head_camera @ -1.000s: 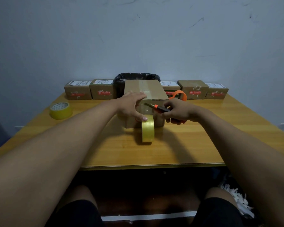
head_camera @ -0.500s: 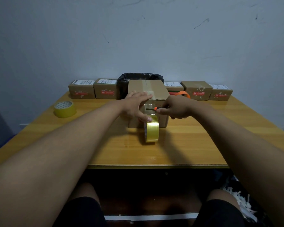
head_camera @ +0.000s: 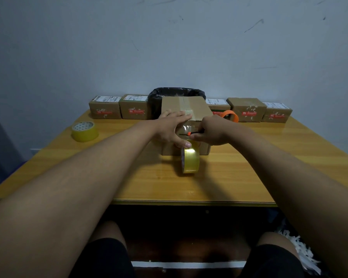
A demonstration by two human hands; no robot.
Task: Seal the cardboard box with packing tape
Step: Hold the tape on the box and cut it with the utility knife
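A brown cardboard box (head_camera: 199,108) stands mid-table, with a strip of clear tape along its top seam and down its front face. My left hand (head_camera: 172,128) lies on the box's front top edge, the thumb pressing the tape near the roll. A yellowish roll of packing tape (head_camera: 190,160) stands on edge in front of the box, still joined to the strip. My right hand (head_camera: 213,131) grips orange-handled scissors (head_camera: 188,134), whose blades point left at the tape on the box front.
Several small labelled boxes (head_camera: 105,109) line the table's back edge beside a black-lined bin (head_camera: 176,93). A second yellow tape roll (head_camera: 85,131) lies at the left. An orange ring (head_camera: 230,115) lies behind my right hand. The wooden table's front edge (head_camera: 189,201) is close to my knees.
My right hand has brought the scissors leftwards across the box front to the tape strip. The left hand has stayed on the box, and the view has shifted slightly.
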